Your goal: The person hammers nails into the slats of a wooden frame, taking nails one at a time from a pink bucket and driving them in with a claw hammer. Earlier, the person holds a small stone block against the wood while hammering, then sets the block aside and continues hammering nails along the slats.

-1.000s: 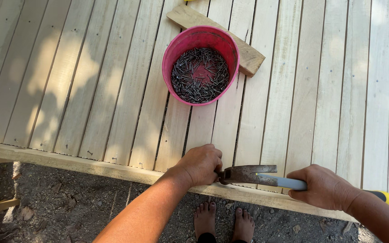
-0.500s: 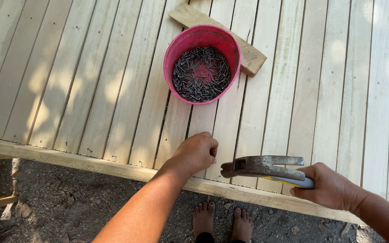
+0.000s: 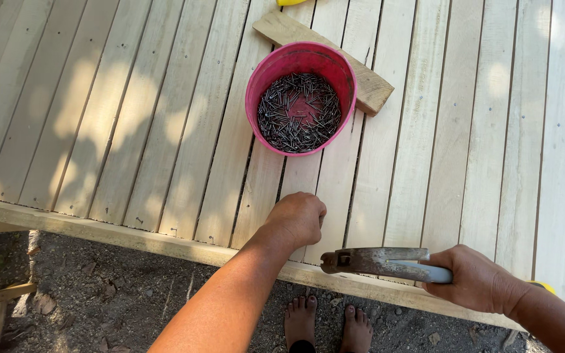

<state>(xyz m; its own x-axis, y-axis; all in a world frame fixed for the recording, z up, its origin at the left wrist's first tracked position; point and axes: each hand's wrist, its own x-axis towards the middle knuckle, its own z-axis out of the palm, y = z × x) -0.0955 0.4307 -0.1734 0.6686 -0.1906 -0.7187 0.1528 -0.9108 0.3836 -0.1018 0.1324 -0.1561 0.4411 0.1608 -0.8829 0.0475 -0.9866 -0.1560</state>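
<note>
**Holding a nail spot and a hammer over pale slats**

Spanning the whole view, pale wooden slats (image 3: 99,131) running side by side with thin gaps, dappled with sun and shade on the left. Along the near edge, a crosswise front board (image 3: 99,232), with bare gravelly ground (image 3: 99,301) below it.

Near the middle, left hand (image 3: 299,219) resting knuckles-up on the slats just behind the front board, fingers (image 3: 314,208) curled in tight and pinched together at the tips; possibly gripping a nail there, though nothing shows clearly between them. Further up from that hand, a round pink tub (image 3: 253,85) sitting on the slats, filled with dark nails (image 3: 299,111). Behind the tub and partly under its far rim, a short offcut of plank (image 3: 371,88) lying slantwise.

Below the bench, between the arms, two bare feet (image 3: 328,320) on the ground.

To the right, a rusty claw hammer (image 3: 374,261) held level over the front board, head pointing toward the left hand and just beside it, not touching. Right hand (image 3: 475,281) wrapped fully round the pale grip, fingers closed firmly on it.
</note>
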